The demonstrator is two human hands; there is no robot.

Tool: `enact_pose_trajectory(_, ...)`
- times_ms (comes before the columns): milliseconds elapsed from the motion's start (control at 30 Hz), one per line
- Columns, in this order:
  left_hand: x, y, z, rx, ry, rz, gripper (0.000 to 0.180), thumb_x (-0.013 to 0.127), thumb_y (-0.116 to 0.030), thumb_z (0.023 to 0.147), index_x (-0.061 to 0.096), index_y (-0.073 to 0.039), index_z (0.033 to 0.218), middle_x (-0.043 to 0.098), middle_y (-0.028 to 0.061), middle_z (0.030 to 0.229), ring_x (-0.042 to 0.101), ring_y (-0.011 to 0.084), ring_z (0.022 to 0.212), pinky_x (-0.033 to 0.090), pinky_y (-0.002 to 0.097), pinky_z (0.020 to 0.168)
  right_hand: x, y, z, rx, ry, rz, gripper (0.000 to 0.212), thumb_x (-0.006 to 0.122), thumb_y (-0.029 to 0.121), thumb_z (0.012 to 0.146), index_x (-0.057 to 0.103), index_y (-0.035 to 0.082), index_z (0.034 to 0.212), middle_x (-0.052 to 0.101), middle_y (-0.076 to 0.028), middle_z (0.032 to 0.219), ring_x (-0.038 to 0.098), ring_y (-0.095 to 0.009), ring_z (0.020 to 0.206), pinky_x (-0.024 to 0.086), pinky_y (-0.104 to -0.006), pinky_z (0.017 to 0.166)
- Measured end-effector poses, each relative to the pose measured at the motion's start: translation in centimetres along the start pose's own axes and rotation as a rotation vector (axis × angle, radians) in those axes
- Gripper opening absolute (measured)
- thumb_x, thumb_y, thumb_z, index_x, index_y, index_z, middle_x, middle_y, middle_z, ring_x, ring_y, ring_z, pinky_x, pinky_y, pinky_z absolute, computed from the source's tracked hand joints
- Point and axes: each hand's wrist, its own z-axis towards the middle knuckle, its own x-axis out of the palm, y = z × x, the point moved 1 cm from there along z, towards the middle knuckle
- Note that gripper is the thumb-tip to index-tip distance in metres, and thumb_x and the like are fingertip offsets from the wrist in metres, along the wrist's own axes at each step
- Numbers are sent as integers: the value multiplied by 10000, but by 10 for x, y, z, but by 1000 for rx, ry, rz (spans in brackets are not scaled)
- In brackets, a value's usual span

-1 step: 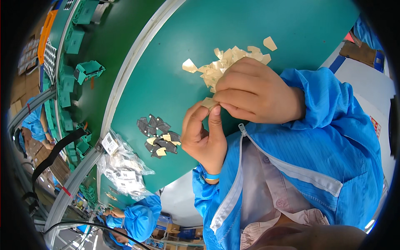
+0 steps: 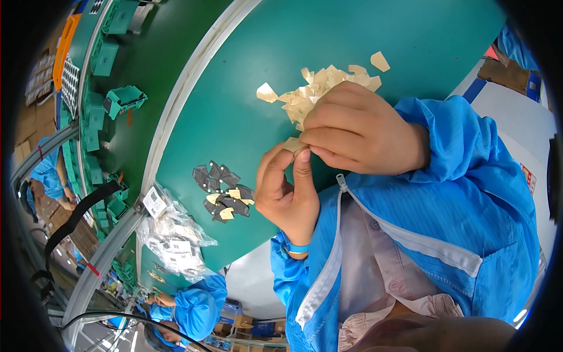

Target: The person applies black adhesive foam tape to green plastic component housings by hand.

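Observation:
Between the thumb and forefinger of my left hand (image 2: 287, 196) is a small, flat cream piece (image 2: 292, 144), closed in a pinch. My right hand (image 2: 360, 129) has its fingertips pressed together at the right edge of that same piece, and they hide part of it. Just beyond my right hand lies a loose pile of similar angular cream pieces (image 2: 305, 97), partly covered by the hand. Left of my left hand sits a small heap of dark grey shaped parts (image 2: 214, 176), some bearing cream patches.
Clear plastic bags with white labels (image 2: 176, 240) lie at the green table's (image 2: 234, 100) left edge. Past a pale rail (image 2: 170, 105) runs a darker green surface with green bins (image 2: 124, 100). A co-worker in a blue sleeve (image 2: 202, 302) sits at the lower left.

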Motion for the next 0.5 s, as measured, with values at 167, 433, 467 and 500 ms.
enact_pose_trajectory(167,-5,-2,5,147,64,173,96,716,-32,867,647,17,913,671,124,936,624,228,777,497,301,684,-1,0,-2,-90,50,-136,271,739,93,641,633,40,884,591,-61,927,600,-256,832,486,-374,742)
enact_pose_trajectory(433,-5,2,3,47,97,35,105,687,-27,889,618,11,958,656,135,947,616,259,793,496,310,710,3,0,-3,-50,48,-102,276,734,82,634,636,34,887,590,-64,945,600,-247,855,488,-371,752)
enact_pose_trajectory(467,-5,2,3,46,95,35,105,687,-27,889,618,11,958,656,135,947,616,259,793,496,310,710,2,0,-2,-52,49,-101,276,734,82,634,636,34,887,590,-64,945,600,-247,855,488,-371,752)
enact_pose_trajectory(500,-5,2,3,42,87,26,103,689,-29,889,618,11,953,655,137,948,616,260,797,495,308,711,1,1,-1,-28,62,-65,282,735,80,632,637,34,892,588,-63,937,599,-244,853,487,-368,752)
